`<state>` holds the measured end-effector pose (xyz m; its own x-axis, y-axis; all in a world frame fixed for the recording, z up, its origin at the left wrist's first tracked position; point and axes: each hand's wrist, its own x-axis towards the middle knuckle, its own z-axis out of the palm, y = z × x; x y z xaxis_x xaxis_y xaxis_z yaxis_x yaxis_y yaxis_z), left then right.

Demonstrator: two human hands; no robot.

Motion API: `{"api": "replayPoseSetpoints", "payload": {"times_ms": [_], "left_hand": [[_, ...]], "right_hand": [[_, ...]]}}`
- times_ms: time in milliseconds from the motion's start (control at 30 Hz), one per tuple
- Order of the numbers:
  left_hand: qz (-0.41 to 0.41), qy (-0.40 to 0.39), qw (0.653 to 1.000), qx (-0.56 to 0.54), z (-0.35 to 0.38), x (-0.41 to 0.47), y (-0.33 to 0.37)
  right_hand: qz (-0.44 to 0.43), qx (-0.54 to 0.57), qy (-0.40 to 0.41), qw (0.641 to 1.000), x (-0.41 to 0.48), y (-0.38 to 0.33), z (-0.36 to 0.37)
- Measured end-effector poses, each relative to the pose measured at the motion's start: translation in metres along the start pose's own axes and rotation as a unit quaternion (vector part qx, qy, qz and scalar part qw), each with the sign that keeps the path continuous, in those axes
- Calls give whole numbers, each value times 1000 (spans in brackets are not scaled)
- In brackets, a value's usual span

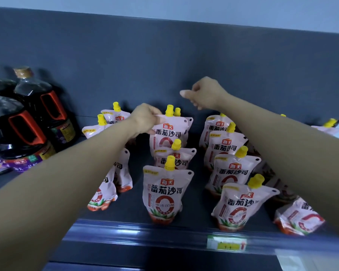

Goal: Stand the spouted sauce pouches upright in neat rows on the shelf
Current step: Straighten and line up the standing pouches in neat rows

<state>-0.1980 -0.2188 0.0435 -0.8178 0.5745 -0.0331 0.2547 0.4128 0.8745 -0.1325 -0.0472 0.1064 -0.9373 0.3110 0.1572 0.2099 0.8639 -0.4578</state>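
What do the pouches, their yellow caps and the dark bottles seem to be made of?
The pouches look like glossy, flexible plastic film: it creases and catches light. The caps seem hard, matte plastic, with ridges. The bottles are probably clear, shiny plastic with dark liquid inside; glass is possible.

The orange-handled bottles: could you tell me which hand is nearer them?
Left. The left hand pinches a sauce pouch right of the bottles; the right hand hangs farther right, empty.
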Motion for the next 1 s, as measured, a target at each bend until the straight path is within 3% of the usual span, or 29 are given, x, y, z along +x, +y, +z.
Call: {"api": "replayPoseSetpoints", "payload": {"times_ms": [67, 200, 300, 433, 533, 633, 833, 1000], "left_hand": [[23, 14, 999, -23, -7, 0, 11], [72, 47, 993, -80, -16, -4, 34], [95, 72, 981, -151, -19, -9, 47], [51, 116, 965, -229, -26, -15, 50], [-80, 5, 974, -210, -24, -22, 39], [-133, -86, 949, -274, -19, -29, 40], [-162, -75, 920, -350, -15, -36, 44], [-150, -73, 937, -307, -13, -38, 40]], "right_hand": [[-9, 78, -45, 996, -10, -8, -6], [-11, 77, -120, 990, -21, -23, -7], [1, 93, -63, 994, -24, -34, -12], [54, 264, 36, 962, -29, -38, -28], [85, 376, 89, 918, -29, -40, -38], [94, 423, 115, 894, -28, -44, -38], [95, 446, 106, 883, -35, -47, -35], [100, 411, 93, 901, -38, -45, -34]]}}
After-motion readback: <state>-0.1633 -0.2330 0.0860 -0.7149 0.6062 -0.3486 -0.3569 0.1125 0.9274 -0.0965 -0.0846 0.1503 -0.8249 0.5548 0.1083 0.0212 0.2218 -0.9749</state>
